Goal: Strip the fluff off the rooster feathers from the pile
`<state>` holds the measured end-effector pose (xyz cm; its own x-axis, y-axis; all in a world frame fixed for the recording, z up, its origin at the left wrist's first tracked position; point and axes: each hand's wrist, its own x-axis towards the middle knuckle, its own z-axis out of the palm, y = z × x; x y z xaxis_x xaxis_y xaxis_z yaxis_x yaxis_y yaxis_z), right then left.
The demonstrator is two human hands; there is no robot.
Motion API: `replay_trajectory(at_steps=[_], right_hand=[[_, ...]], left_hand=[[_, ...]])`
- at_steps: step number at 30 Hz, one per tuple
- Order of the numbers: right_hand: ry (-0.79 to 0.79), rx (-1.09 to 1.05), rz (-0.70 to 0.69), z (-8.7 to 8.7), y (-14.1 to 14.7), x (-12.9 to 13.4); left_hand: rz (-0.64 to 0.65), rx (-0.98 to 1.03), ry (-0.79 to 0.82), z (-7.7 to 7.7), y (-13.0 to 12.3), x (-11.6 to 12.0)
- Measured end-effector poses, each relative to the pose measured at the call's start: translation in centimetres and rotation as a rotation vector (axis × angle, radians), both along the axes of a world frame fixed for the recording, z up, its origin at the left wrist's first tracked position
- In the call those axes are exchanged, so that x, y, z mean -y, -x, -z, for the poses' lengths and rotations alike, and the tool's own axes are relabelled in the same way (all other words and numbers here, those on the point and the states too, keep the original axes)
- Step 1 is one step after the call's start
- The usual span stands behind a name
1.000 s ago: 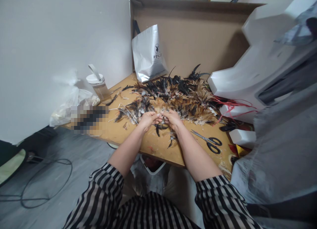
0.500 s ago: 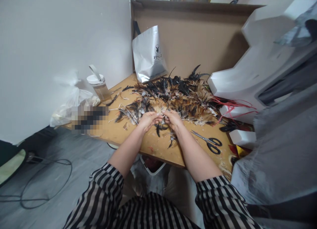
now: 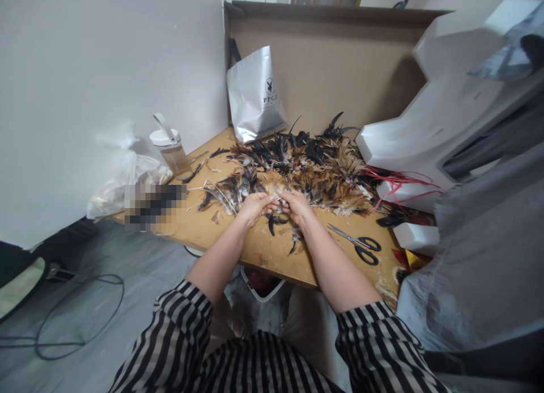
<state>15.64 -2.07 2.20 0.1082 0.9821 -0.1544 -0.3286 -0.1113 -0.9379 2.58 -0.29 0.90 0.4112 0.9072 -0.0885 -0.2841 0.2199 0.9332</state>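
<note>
Feathers [image 3: 327, 180] lie on the table [image 3: 278, 245] just beyond your left hand [image 3: 256, 206]. Right of your right hand [image 3: 296, 206] lie scissors [image 3: 355, 239].

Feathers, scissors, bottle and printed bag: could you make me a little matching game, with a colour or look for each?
1. Feathers
2. Scissors
3. Bottle
4. Printed bag

A. Silver
B. White-lidded
C. Brown and black, heaped
D. Black-handled

Right pairs: 1-C, 2-D, 3-B, 4-A.
</note>
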Motion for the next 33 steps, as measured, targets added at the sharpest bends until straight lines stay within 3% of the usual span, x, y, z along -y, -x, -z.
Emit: replay_trajectory(at_steps=[9, 19, 27, 33], right_hand=[[-0.010, -0.011, 0.051, 0.22, 0.27, 0.01], [-0.019, -0.044, 0.004, 0.38, 0.38, -0.08], [-0.057, -0.052, 0.109, 0.20, -0.03, -0.21], [-0.057, 0.011, 0.094, 0.25, 0.24, -0.10]], left_hand=[[0.002, -0.005, 0.002, 0.24, -0.02, -0.09], [-0.014, -0.021, -0.018, 0.25, -0.08, -0.11], [0.042, -0.039, 0.003, -0.01, 0.05, 0.12], [0.034, -0.052, 0.014, -0.11, -0.15, 0.23]])
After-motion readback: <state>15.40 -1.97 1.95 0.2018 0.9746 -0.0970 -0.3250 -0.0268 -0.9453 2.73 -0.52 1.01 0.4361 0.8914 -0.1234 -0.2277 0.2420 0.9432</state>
